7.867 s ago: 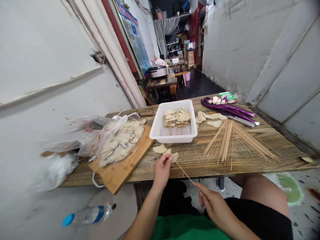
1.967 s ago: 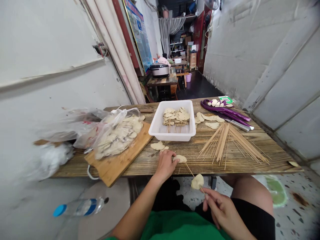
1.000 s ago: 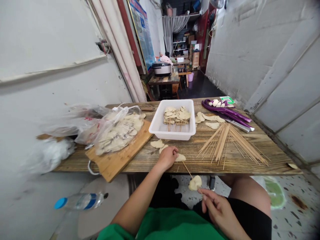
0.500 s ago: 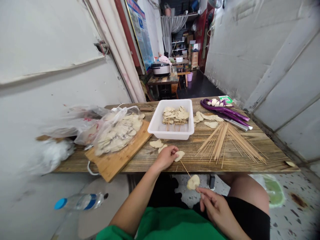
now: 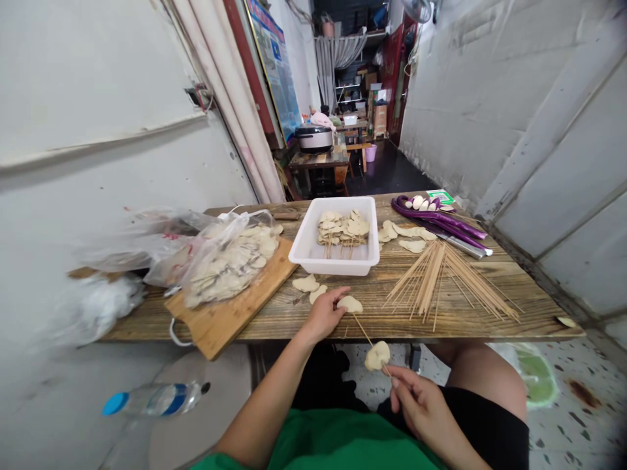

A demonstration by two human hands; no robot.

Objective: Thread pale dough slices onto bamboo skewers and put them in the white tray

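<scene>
My right hand (image 5: 416, 398), low in front of my lap, pinches a bamboo skewer (image 5: 362, 328) near its lower end. Thin pale vegetable slices (image 5: 377, 356) are threaded on it just above my fingers. The skewer's far tip reaches a single pale slice (image 5: 351, 304) by the table's front edge; whether it has pierced it, I cannot tell. Beside that slice is my left hand (image 5: 323, 316), thumb and index finger apart, the thumb close to or touching its edge. Two loose slices (image 5: 306, 283) lie just behind the left hand.
A white plastic tray (image 5: 334, 266) holds filled skewers. Bare skewers (image 5: 441, 281) fan out at right, near long purple eggplants (image 5: 455, 225) and a knife blade (image 5: 467, 247). At left, a bag of slices (image 5: 232, 261) rests on a wooden board (image 5: 210, 333). A bottle (image 5: 157, 397) lies lower left.
My left hand's fingers have spread and drawn slightly back from the slice they were gripping. The right hand and skewer have barely moved.
</scene>
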